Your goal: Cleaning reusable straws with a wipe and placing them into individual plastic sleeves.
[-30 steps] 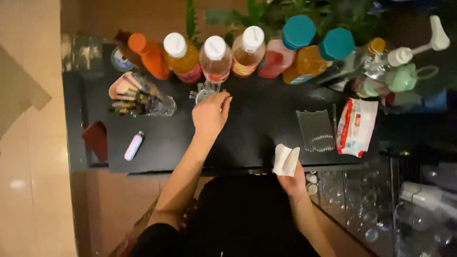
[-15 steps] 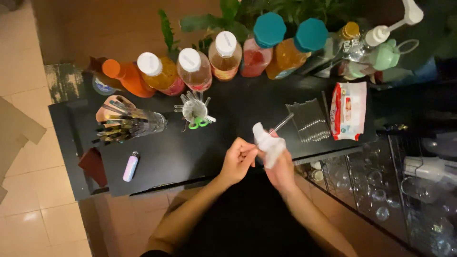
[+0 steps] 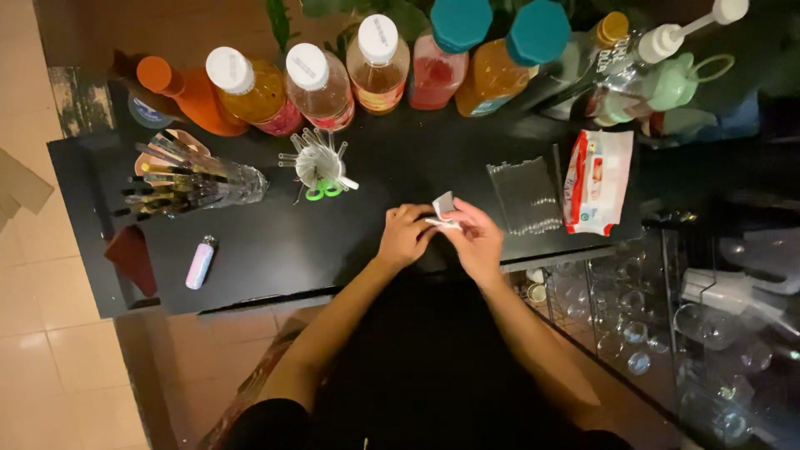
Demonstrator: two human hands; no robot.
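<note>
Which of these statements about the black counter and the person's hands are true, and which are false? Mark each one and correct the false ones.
1. Both hands hold a small white folded piece over the counter. True: the left hand and right hand meet on the white piece.
2. The lighter lies to the right of the hands. False: the pale lighter lies far to their left.
3. A row of capped bottles stands along the back edge. True, for example the white-capped bottle.
4. The red and white packet is in the left hand. False: the packet lies on the black counter, untouched.

red-and-white flat packet (image 3: 596, 179) right on counter, labelled bottles (image 3: 379, 62) behind
</note>
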